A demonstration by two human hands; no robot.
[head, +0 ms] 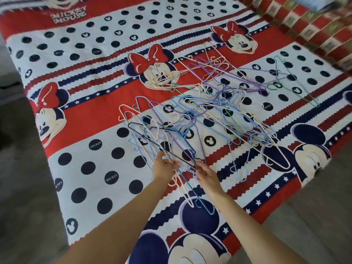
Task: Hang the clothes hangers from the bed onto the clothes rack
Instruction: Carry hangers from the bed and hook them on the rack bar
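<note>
Floor: dark grey strip down the left edge, beside the bed [80, 168].
Bed: a cartoon-mouse cover in red, white and navy with dots and stripes, carrying every hanger in view.
Left hand [164, 165]: fingers curled round a bunch of hangers at the near edge of the heap; clamped on them, I judge, to gather several for one trip.
Held bunch [187, 195]: pink and blue wires trailing toward the camera between both wrists, a black one crossing above.
Right hand [206, 173]: just beside the left, fingertips pinching the same bunch, likely teasing it free of the tangle.
Heap [219, 111]: thin pastel hangers, hooked through each other, spread mid-bed.
Stray hanger [289, 79]: teal, lying apart to the right.
Rack: not in view; nothing hung yet that I can see.
Far right: patterned red fabric along the bed's edge, pale floor below.
</note>
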